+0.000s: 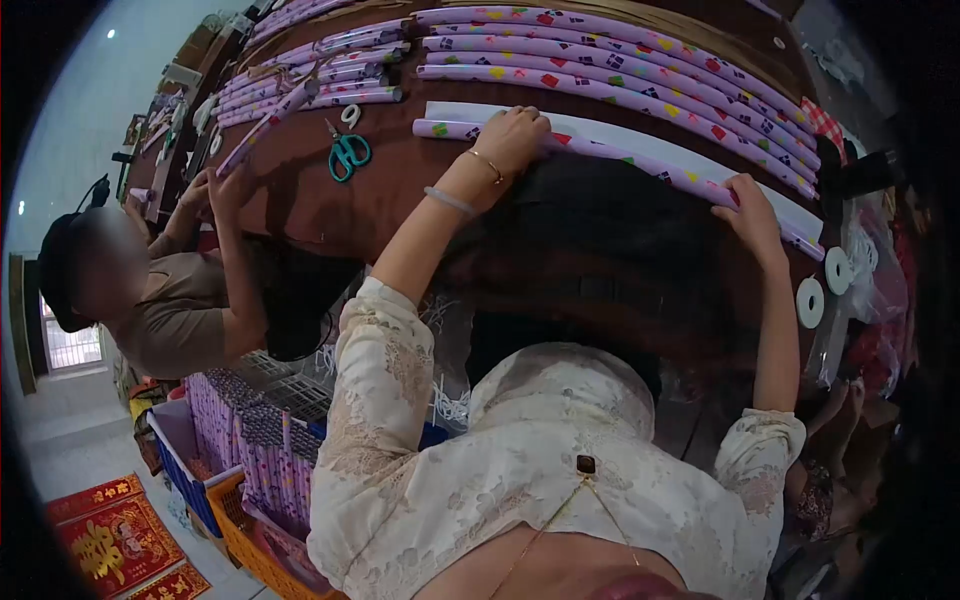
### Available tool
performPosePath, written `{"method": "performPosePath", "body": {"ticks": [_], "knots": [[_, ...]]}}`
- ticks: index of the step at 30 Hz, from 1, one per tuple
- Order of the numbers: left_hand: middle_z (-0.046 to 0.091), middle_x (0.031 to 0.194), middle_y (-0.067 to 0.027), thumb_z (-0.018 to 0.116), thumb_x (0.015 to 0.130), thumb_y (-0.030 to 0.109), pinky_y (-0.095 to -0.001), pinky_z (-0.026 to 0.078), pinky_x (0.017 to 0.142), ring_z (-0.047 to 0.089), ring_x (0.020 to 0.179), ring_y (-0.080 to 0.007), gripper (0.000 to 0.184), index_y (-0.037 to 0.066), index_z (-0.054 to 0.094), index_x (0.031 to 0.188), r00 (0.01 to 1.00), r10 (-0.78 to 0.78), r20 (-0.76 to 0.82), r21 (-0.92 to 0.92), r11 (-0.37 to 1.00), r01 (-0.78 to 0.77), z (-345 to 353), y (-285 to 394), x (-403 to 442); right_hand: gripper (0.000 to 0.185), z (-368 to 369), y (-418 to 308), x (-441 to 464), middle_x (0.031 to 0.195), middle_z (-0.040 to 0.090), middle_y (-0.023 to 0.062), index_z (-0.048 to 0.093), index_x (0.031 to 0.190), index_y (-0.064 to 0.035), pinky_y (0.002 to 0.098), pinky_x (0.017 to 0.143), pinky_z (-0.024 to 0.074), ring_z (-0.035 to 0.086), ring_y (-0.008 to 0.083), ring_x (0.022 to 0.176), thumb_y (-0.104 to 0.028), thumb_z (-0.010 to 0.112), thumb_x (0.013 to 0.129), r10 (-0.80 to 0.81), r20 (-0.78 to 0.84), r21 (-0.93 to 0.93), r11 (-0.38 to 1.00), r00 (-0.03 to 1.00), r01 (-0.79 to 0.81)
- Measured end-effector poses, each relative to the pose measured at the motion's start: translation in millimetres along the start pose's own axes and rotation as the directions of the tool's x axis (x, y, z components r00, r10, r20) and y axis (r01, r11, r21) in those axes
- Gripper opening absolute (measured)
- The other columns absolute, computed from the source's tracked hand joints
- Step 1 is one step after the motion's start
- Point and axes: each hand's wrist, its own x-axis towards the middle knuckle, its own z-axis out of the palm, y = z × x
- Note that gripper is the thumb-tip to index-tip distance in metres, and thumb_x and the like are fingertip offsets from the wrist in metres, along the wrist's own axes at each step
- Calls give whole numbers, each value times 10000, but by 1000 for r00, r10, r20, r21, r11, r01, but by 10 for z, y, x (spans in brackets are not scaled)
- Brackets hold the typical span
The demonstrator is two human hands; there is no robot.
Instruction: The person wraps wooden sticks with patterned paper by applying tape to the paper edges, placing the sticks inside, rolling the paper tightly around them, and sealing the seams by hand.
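A long roll of lilac wrapping paper [640,166] with colourful printed shapes lies across the table in front of me. Along its far side shows a strip of the paper's white underside [620,136]. My left hand [515,140] is closed over the roll near its left end, fingers bent down onto it. Near the right end, my right hand [752,220] grips the same roll between thumb and fingers. Beyond it, several finished-looking rolls [600,82] lie side by side. Teal-handled scissors [349,152] rest left of my left hand.
At left, a co-worker [185,300] holds another lilac roll [265,130]. More rolls [345,75] are stacked at the table's far left. White tape rolls [803,292] sit by the right edge. Below left, a blue crate [180,460] and an orange crate [230,510] hold upright rolls.
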Motion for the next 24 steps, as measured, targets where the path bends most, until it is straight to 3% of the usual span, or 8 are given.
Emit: {"method": "performPosePath", "body": {"ticks": [6, 10, 12, 13, 18, 20, 22, 24], "knots": [[586, 958, -124, 616, 743, 230, -380, 472, 763, 569, 930, -283, 268, 48, 535, 922, 991, -100, 91, 6, 995, 100, -104, 43, 53, 371, 23, -147, -52, 990, 516, 150, 493, 972, -16, 409, 737, 422, 519, 365, 887, -176, 692, 702, 100, -81, -8, 995, 992, -101], [573, 948, -117, 663, 708, 211, -406, 463, 769, 558, 925, -298, 217, 89, 587, 871, 998, -64, 15, -96, 993, 66, 40, -17, -38, 370, 30, -97, -71, 993, 520, 143, 513, 974, 1, 402, 759, 428, 524, 349, 902, -184, 692, 708, 72, -110, 4, 997, 991, -72], [564, 945, -116, 669, 691, 167, -408, 460, 780, 548, 931, -301, 223, 86, 584, 880, 994, -45, -97, -149, 988, 30, 98, -25, -68, 330, 59, -67, -75, 988, 517, 136, 504, 945, -11, 369, 782, 418, 513, 336, 930, -160, 678, 706, 60, -105, 79, 996, 993, -51], [532, 994, -132, 646, 711, 86, -396, 435, 824, 516, 959, -321, 293, 60, 559, 989, 997, -79, -24, -170, 983, 74, -25, 56, -99, 330, 69, -73, -100, 988, 517, 136, 504, 945, -11, 369, 782, 418, 513, 336, 930, -160, 678, 706, 72, -104, 68, 996, 992, -65], [553, 1011, -112, 660, 700, 77, -391, 438, 815, 521, 958, -314, 335, 88, 561, 1020, 990, -140, -28, -190, 973, 132, 26, 51, -155, 383, 128, -41, -140, 1044, 523, 130, 527, 1034, -20, 347, 837, 412, 508, 313, 984, -162, 678, 711, 6, -185, 63, 998, 983, 6], [579, 981, -117, 660, 698, 133, -390, 456, 798, 539, 949, -303, 305, 89, 576, 987, 983, -167, -73, -190, 970, 151, 28, 74, -157, 385, 70, -84, -156, 1043, 523, 126, 530, 1046, -21, 343, 843, 411, 511, 304, 982, -161, 676, 718, -25, -193, 40, 999, 981, 33], [583, 986, -111, 659, 699, 134, -391, 454, 795, 540, 947, -299, 306, 87, 579, 991, 982, -168, -84, -206, 967, 148, 53, 68, -170, 323, -95, -180, -145, 1042, 526, 112, 546, 1051, -20, 326, 852, 406, 522, 270, 979, -159, 633, 772, 100, -72, 237, 968, 992, -81], [586, 991, -105, 658, 701, 135, -392, 453, 791, 542, 945, -295, 308, 84, 583, 996, 982, -162, -93, -218, 966, 139, 64, 57, -191, 279, -121, 4, -48, 1029, 529, 108, 558, 1036, -17, 317, 852, 404, 523, 255, 976, -161, 603, 800, 59, -138, 249, 968, 989, -23]]}}
